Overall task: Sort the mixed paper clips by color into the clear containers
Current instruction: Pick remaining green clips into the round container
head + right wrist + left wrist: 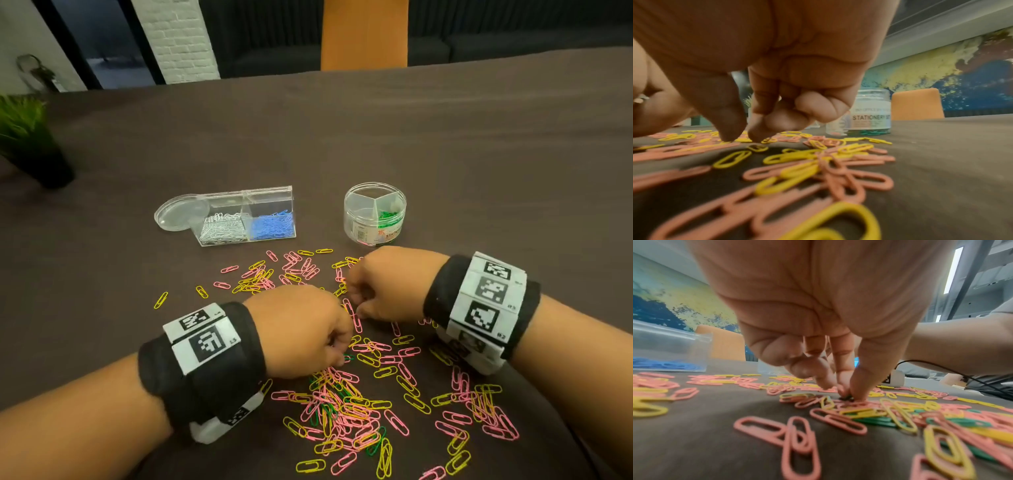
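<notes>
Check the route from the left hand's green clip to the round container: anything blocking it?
The right hand sits between the left hand, pinching a green clip, and the round container holding green clips. The container is open-topped; only loose clips lie flat on the table otherwise.

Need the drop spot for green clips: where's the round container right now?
In the head view, the round container stands beyond the right hand, right of the rectangular box.
</notes>
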{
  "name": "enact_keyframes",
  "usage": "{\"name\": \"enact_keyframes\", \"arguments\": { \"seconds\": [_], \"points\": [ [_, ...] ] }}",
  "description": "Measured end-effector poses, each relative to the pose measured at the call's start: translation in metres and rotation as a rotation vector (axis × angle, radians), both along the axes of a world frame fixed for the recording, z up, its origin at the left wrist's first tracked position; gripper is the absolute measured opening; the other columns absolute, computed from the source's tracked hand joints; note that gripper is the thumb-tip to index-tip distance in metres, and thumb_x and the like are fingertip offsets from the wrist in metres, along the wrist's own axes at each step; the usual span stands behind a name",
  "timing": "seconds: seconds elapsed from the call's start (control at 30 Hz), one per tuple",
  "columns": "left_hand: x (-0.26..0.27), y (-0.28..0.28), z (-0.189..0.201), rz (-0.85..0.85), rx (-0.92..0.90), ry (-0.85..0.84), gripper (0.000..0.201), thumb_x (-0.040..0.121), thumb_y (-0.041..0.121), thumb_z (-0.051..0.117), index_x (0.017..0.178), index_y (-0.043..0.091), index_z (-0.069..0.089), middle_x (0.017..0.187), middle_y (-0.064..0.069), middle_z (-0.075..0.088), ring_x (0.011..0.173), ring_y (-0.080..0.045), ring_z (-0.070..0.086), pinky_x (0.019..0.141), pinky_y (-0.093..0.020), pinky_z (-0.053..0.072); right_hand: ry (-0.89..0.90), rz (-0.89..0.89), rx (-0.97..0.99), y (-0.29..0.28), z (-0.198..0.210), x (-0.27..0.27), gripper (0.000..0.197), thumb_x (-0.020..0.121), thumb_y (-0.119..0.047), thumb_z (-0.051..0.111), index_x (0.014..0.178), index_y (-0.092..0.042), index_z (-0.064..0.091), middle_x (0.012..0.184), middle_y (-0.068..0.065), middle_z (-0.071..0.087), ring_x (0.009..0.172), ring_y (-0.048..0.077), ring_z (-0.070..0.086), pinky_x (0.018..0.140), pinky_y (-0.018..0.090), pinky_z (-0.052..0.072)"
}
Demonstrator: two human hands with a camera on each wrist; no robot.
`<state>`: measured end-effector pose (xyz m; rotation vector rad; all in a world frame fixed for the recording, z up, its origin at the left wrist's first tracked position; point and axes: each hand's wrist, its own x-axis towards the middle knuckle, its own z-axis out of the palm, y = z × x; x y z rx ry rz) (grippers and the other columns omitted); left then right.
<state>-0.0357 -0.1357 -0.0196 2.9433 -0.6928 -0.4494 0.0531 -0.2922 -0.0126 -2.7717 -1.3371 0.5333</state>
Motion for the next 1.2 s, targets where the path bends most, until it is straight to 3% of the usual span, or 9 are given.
{"name": "enact_keyframes", "arguments": {
  "seconds": [0.17, 0.27, 0.37, 0.5, 0.63, 0.77, 0.9, 1.03, 1.2],
  "points": [
    [-0.005, 0.008, 0.004, 0.007, -0.145, -0.058, 0.009, 0.083, 0.034, 0.058, 0.084, 0.025, 0.062, 0.083, 0.01, 0.055, 0.078, -0.007, 0.054, 0.071, -0.027, 0.047, -0.026, -0.057, 0.084, -0.01, 0.002, 0.008, 0.015, 0.092, -0.039, 0.059, 0.082, -0.027, 0.057, 0.074, -0.009, 0.057, 0.071, 0.011, 0.054, 0.064, 0.026, 0.042],
    [-0.005, 0.027, 0.017, 0.273, -0.446, -0.063, 0.006, 0.08, 0.02, 0.066, 0.075, 0.021, 0.065, 0.071, 0.009, 0.067, 0.068, -0.006, 0.062, 0.067, -0.026, 0.05, -0.05, -0.011, 0.091, -0.013, 0.005, 0.0, 0.013, 0.092, -0.04, 0.057, 0.086, -0.029, 0.058, 0.08, -0.009, 0.059, 0.074, 0.011, 0.055, 0.067, 0.027, 0.047],
    [-0.009, 0.06, 0.029, 0.635, -0.843, 0.141, 0.016, 0.082, 0.004, 0.075, 0.077, 0.01, 0.061, 0.07, -0.005, 0.073, 0.058, -0.019, 0.066, 0.059, -0.03, 0.053, -0.052, 0.049, 0.108, -0.017, 0.009, -0.014, 0.005, 0.091, -0.037, 0.058, 0.092, -0.031, 0.059, 0.085, -0.011, 0.059, 0.077, 0.008, 0.055, 0.07, 0.029, 0.05],
    [-0.025, 0.088, 0.028, 0.761, -1.148, 0.276, 0.017, 0.084, -0.007, 0.068, 0.094, 0.004, 0.061, 0.071, -0.012, 0.063, 0.057, -0.016, 0.062, 0.047, -0.021, 0.052, 0.065, 0.107, 0.082, -0.008, 0.007, -0.037, 0.006, 0.091, -0.031, 0.06, 0.096, -0.032, 0.062, 0.087, -0.013, 0.061, 0.078, 0.004, 0.054, 0.073, 0.027, 0.05],
    [-0.036, 0.091, 0.014, 0.695, -0.981, 0.363, 0.023, 0.094, -0.008, 0.054, 0.1, 0.006, 0.071, 0.07, -0.007, 0.063, 0.062, -0.012, 0.061, 0.055, -0.02, 0.054, 0.114, 0.143, 0.066, 0.019, 0.003, -0.045, 0.016, 0.092, -0.027, 0.059, 0.102, -0.038, 0.064, 0.098, -0.012, 0.065, 0.089, 0.009, 0.059, 0.079, 0.029, 0.051],
    [-0.042, 0.078, 0.014, 0.629, -0.778, 0.406, 0.029, 0.09, -0.012, 0.047, 0.089, 0.011, 0.065, 0.075, -0.003, 0.066, 0.065, -0.012, 0.059, 0.053, -0.022, 0.049, 0.178, 0.168, 0.023, 0.031, 0.0, -0.049, 0.015, 0.089, -0.024, 0.062, 0.093, -0.038, 0.067, 0.084, -0.016, 0.065, 0.075, -0.001, 0.058, 0.067, 0.018, 0.044],
    [-0.049, 0.051, 0.017, 0.457, -0.458, 0.331, 0.022, 0.086, 0.005, 0.05, 0.089, 0.026, 0.057, 0.06, 0.012, 0.049, 0.05, -0.002, 0.043, 0.051, -0.018, 0.037, -0.021, 0.121, 0.006, 0.022, 0.007, -0.05, 0.01, 0.088, -0.038, 0.064, 0.098, -0.037, 0.063, 0.095, -0.013, 0.06, 0.089, 0.01, 0.057, 0.076, 0.032, 0.052],
    [-0.051, 0.031, 0.012, 0.246, -0.159, 0.184, 0.02, 0.087, 0.028, 0.062, 0.104, 0.038, 0.065, 0.069, 0.017, 0.05, 0.064, 0.003, 0.047, 0.06, -0.02, 0.035, 0.012, 0.154, 0.024, 0.011, 0.009, -0.064, 0.006, 0.087, -0.036, 0.063, 0.092, -0.033, 0.063, 0.09, -0.011, 0.062, 0.086, 0.011, 0.058, 0.078, 0.036, 0.053],
    [-0.05, 0.031, 0.008, 0.238, -0.093, 0.118, 0.022, 0.089, 0.039, 0.065, 0.11, 0.043, 0.068, 0.07, 0.023, 0.048, 0.068, 0.001, 0.046, 0.069, -0.021, 0.039, 0.057, 0.101, -0.075, -0.004, 0.004, -0.076, 0.017, 0.085, -0.045, 0.063, 0.098, -0.034, 0.061, 0.093, -0.013, 0.062, 0.085, 0.009, 0.057, 0.077, 0.033, 0.053]
  ]
}}
